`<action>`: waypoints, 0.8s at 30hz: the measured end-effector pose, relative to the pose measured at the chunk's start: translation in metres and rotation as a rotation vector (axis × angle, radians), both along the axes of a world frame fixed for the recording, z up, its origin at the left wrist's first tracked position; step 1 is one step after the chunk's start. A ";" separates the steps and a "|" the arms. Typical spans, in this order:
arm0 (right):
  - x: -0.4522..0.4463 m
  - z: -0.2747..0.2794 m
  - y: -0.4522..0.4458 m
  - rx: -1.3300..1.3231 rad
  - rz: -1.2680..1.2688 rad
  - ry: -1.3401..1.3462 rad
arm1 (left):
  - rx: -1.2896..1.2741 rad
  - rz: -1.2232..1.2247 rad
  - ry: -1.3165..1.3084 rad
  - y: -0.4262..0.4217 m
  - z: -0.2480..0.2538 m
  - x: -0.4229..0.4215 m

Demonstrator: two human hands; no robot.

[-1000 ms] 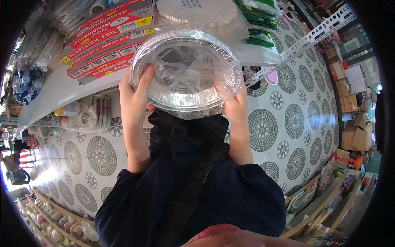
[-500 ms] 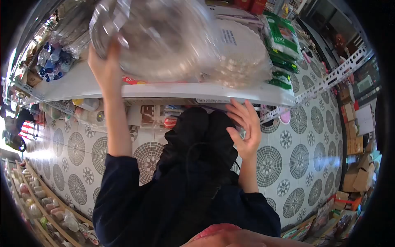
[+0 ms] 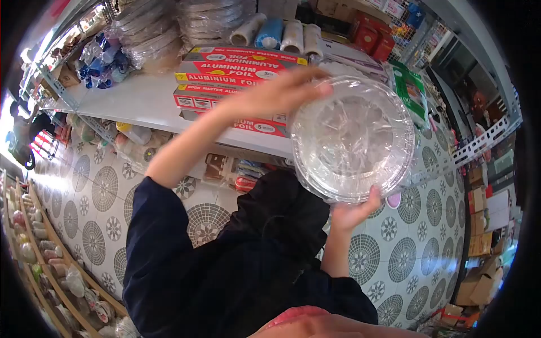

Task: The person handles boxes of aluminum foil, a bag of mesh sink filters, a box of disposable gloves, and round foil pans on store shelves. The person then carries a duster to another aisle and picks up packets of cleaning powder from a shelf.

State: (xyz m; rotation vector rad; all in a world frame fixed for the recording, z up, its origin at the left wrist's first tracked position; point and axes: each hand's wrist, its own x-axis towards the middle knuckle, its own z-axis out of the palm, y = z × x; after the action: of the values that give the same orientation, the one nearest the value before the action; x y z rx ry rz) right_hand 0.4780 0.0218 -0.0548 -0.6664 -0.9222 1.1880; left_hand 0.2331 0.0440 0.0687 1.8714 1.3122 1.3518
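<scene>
A round stack of shiny plates in clear plastic wrap (image 3: 354,143) is held up over the shelf's front edge, its flat face toward me. My left hand (image 3: 284,93) reaches across from the left, somewhat blurred, with its thumb and fingers at the pack's upper left rim. At the lower rim, my right hand (image 3: 354,215) grips the pack from below, its thumb at the edge and its other fingers mostly hidden behind. Behind my left forearm, boxes of aluminium foil (image 3: 225,70) are stacked on the shelf.
The white metal shelf (image 3: 141,104) also bears wrapped plate stacks (image 3: 146,34), several rolls (image 3: 270,32), blue-capped items (image 3: 104,62) and a green packet (image 3: 407,90). A perforated shelf post (image 3: 484,138) stands at right. Cartons (image 3: 484,281) line the right wall; wooden racks (image 3: 67,281) hold goods at left.
The wrapped pack has moved right and toward me, uncovering the foil boxes. My left hand has followed it across. My right hand, formerly free with spread fingers, now grips its lower rim.
</scene>
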 end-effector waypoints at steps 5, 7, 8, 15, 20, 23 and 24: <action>0.015 0.029 0.004 -0.262 0.036 0.175 | 0.653 0.654 0.919 0.105 0.050 -0.214; 0.026 0.026 0.009 -0.216 0.017 0.118 | 0.322 0.757 1.061 0.103 0.057 -0.249; 0.034 0.024 0.012 -0.194 0.029 0.102 | -0.069 0.861 1.057 0.099 0.062 -0.252; 0.018 0.079 0.067 -0.028 0.202 -0.095 | 0.549 1.010 0.670 0.081 0.049 -0.330; -0.112 0.178 0.138 0.059 0.412 -0.381 | 0.739 0.953 0.027 -0.038 0.053 -0.292; -0.221 0.188 0.215 0.107 0.764 -0.330 | 0.676 1.098 -0.075 -0.111 0.041 -0.269; -0.257 0.197 0.220 0.074 0.818 -0.314 | 0.634 1.169 0.011 -0.137 0.038 -0.266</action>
State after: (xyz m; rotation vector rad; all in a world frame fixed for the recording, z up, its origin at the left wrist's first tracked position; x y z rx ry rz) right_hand 0.2213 0.2415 0.1420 -0.4195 -1.5812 1.7793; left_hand -0.0326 -0.0934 0.1063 1.3601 2.3393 2.5432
